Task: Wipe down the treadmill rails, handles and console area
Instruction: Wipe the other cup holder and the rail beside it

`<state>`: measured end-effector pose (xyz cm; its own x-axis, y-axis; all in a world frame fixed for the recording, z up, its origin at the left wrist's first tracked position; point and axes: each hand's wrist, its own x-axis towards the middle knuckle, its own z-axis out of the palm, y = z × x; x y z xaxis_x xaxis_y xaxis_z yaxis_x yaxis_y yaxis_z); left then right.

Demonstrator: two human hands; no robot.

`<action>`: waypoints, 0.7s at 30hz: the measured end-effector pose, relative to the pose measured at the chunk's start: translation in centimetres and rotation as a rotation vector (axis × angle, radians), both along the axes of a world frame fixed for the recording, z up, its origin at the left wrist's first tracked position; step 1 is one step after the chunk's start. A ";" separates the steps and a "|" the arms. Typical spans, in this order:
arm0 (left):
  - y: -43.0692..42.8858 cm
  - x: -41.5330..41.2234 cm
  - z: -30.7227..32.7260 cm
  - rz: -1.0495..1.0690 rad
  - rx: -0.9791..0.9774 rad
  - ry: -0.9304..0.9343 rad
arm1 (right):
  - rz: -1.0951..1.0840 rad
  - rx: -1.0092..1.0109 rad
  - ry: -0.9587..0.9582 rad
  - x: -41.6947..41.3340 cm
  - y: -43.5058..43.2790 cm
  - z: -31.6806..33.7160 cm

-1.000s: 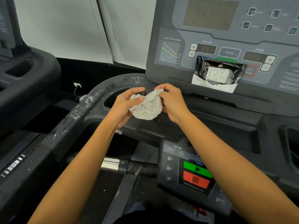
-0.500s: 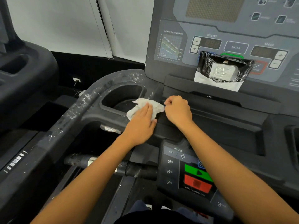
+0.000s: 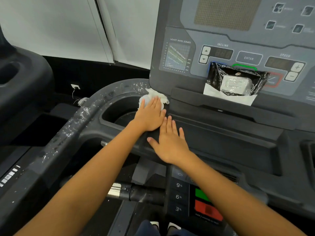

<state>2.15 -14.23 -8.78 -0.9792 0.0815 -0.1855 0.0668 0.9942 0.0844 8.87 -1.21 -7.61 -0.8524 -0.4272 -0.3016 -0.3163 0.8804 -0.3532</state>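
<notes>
Two hands are being kept flat on the treadmill at centre frame. The left hand (image 3: 150,116) is being pressed, fingers straight and close together, onto a white cloth (image 3: 150,94). That cloth is being held against the corner where the rim of the cup holder (image 3: 117,109) meets the foot of the console (image 3: 213,36). The right hand (image 3: 170,143) is being rested, fingers straight and slightly spread, on the dark tray ledge (image 3: 230,137) just beside the left hand; nothing is being gripped by it.

Progress is being judged as early. White specks and smears are being shown along the curved left rail (image 3: 75,126), from centre left up to the console, so that rail is being counted as not yet wiped. The short handle bar (image 3: 144,195) at lower centre is likewise being shown speckled. The console face at upper right is being partly covered by a plastic-wrapped packet (image 3: 235,82); whether its panel is clean cannot be told. The lower keypad (image 3: 178,196), beside the right forearm, is not being touched by the cloth. The far right side of the machine is being cut off by the frame edge.
</notes>
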 end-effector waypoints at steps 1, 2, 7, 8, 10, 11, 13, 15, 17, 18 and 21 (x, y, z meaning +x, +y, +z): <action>0.1 1.1 0.1 0.014 0.041 0.006 | 0.003 0.017 -0.011 0.2 -0.1 -0.2; 0.2 2.4 0.3 0.016 0.076 0.004 | 0.000 0.031 -0.017 0.3 -0.2 -0.4; -0.7 4.0 0.3 -0.029 0.157 -0.060 | -0.077 0.067 -0.027 0.6 -1.9 0.0; -0.9 3.1 0.3 -0.035 0.158 -0.068 | -0.110 0.055 -0.023 0.7 -2.4 0.0; -1.1 1.3 0.3 -0.059 0.122 -0.062 | -0.167 0.039 0.001 0.8 -3.2 0.0; -1.1 0.6 0.2 -0.069 0.102 -0.051 | -0.183 0.035 0.013 0.8 -3.4 0.0; -0.9 -0.3 0.0 -0.058 0.100 -0.009 | -0.190 0.028 0.020 0.7 -3.4 -0.1; -0.6 -0.6 -0.2 -0.005 0.130 0.037 | -0.183 0.028 0.009 0.6 -3.2 -0.1; -0.2 -0.2 0.2 0.029 0.162 0.026 | -0.155 0.034 -0.007 0.5 -2.9 0.1; -0.2 0.3 0.5 0.033 0.203 -0.010 | -0.131 0.039 -0.018 0.5 -2.6 0.2; -0.8 3.9 1.6 0.028 0.429 -0.117 | -0.051 0.048 -0.052 0.0 -1.2 0.5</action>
